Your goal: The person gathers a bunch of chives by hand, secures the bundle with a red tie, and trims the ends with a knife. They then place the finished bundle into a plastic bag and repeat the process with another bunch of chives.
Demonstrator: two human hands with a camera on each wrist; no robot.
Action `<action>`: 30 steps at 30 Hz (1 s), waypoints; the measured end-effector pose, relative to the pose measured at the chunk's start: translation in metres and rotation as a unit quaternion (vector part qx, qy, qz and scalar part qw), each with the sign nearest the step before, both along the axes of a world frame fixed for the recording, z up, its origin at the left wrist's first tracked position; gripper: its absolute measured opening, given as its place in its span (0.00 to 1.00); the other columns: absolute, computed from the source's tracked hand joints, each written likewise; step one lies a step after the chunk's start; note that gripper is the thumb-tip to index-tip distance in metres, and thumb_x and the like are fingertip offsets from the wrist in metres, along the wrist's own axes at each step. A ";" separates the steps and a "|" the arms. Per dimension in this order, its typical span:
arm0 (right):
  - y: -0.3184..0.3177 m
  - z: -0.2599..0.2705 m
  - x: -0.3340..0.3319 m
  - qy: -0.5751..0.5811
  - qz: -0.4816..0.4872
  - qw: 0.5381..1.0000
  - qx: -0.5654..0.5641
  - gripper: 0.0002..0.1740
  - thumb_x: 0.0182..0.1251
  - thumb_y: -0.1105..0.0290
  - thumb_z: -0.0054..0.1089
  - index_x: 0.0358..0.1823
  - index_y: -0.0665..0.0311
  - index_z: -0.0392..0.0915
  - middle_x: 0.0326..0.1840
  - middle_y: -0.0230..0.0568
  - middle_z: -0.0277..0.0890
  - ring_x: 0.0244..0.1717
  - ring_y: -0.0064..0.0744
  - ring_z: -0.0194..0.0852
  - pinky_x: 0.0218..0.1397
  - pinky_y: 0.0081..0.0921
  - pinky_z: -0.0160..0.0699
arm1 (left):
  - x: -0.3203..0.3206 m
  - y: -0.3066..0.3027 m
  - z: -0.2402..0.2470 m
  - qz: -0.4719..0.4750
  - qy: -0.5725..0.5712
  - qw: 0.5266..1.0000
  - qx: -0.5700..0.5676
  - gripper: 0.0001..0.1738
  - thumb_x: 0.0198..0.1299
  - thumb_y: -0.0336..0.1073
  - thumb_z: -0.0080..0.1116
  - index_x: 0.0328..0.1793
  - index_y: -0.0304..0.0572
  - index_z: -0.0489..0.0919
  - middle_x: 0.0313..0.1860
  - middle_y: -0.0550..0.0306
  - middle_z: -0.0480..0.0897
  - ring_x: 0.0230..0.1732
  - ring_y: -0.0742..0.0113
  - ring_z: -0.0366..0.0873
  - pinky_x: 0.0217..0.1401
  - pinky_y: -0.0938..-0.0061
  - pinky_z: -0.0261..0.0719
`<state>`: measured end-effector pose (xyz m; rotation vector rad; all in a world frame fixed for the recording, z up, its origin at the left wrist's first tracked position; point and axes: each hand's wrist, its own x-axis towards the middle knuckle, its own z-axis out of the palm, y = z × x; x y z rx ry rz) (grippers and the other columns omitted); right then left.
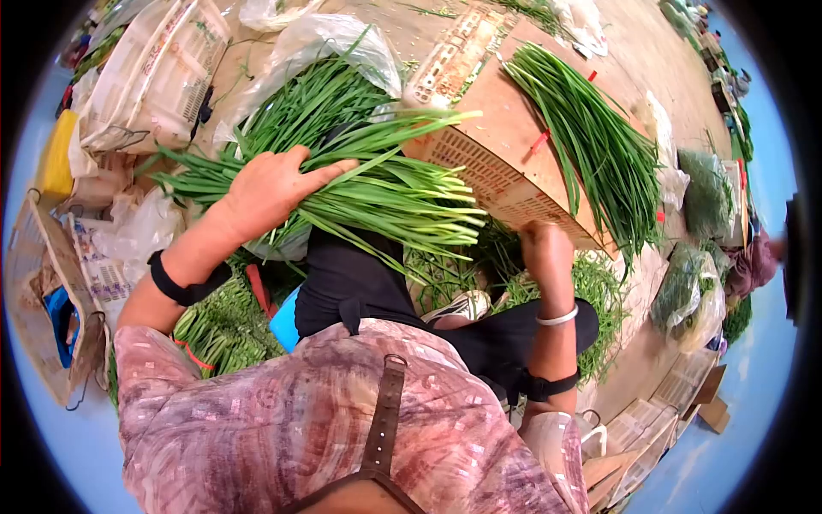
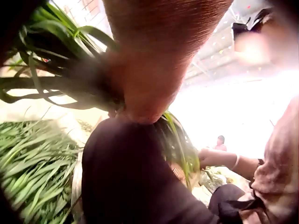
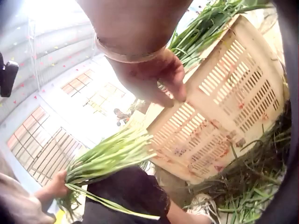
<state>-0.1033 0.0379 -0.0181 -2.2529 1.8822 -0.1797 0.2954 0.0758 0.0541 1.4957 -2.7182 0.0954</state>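
Across the person's left thigh lies a loose bunch of garlic chives [image 1: 402, 193], pale stem ends pointing right. The left hand [image 1: 265, 188] grips it from above around the leafy part; in the right wrist view those fingers [image 3: 60, 183] wrap the bunch. The right hand [image 1: 548, 253] is beside the near edge of an upturned plastic crate [image 1: 479, 163], its fingers curled. In the right wrist view its fingertips [image 3: 176, 97] are right at the crate's rim. A second bunch of chives [image 1: 591, 146], with red ties, lies on the crate top.
More chives [image 1: 317, 103] spill from a clear plastic bag [image 1: 342, 43] beyond the left hand. Leaf trimmings [image 1: 599, 300] cover the ground at the crate's foot. Tied greens [image 1: 223, 330] lie by the left elbow. White crates [image 1: 158, 73] and filled bags [image 1: 685, 291] stand around.
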 end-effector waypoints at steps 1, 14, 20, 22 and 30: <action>-0.003 0.012 0.002 -0.054 0.006 0.998 -0.030 0.07 0.54 0.67 0.62 0.30 0.63 0.80 0.25 0.49 0.76 0.29 0.51 0.77 0.32 0.40 0.76 | -0.005 -0.002 0.015 -0.003 -0.033 0.999 0.015 0.37 0.47 0.25 0.52 0.66 0.66 0.68 0.38 0.48 0.73 0.28 0.53 0.75 0.32 0.65 0.74; -0.019 0.100 0.152 -0.338 0.308 0.880 -0.126 0.77 0.25 0.52 0.81 0.69 0.78 0.32 0.67 0.68 0.50 0.64 0.64 0.55 0.67 0.42 0.57 | -0.071 -0.046 0.123 -0.130 -0.189 0.967 -0.112 0.23 0.53 0.33 0.50 0.57 0.39 0.67 0.29 0.55 0.75 0.23 0.59 0.79 0.24 0.68 0.75; -0.042 0.081 0.152 -0.411 0.293 0.863 -0.024 0.53 0.34 0.66 0.77 0.64 0.70 0.54 0.58 0.60 0.66 0.60 0.55 0.64 0.62 0.39 0.65 | -0.107 -0.069 0.146 -0.167 -0.176 0.969 -0.043 0.23 0.50 0.30 0.54 0.54 0.37 0.68 0.21 0.51 0.79 0.24 0.56 0.80 0.20 0.65 0.75; -0.042 0.082 0.149 -0.475 0.285 0.831 -0.056 0.29 0.43 0.75 0.71 0.50 0.70 0.70 0.48 0.47 0.73 0.53 0.36 0.73 0.56 0.31 0.73 | -0.120 -0.081 0.151 -0.185 -0.177 0.967 -0.019 0.23 0.48 0.29 0.56 0.54 0.38 0.69 0.20 0.52 0.79 0.25 0.55 0.81 0.21 0.64 0.75; -0.055 0.077 0.106 -0.684 0.102 0.716 0.096 0.19 0.54 0.83 0.58 0.48 0.69 0.70 0.44 0.44 0.75 0.45 0.37 0.76 0.49 0.36 0.82 | -0.177 -0.113 0.159 -0.339 -0.221 0.911 -0.082 0.17 0.43 0.36 0.63 0.41 0.43 0.77 0.39 0.53 0.76 0.43 0.56 0.75 0.45 0.61 0.72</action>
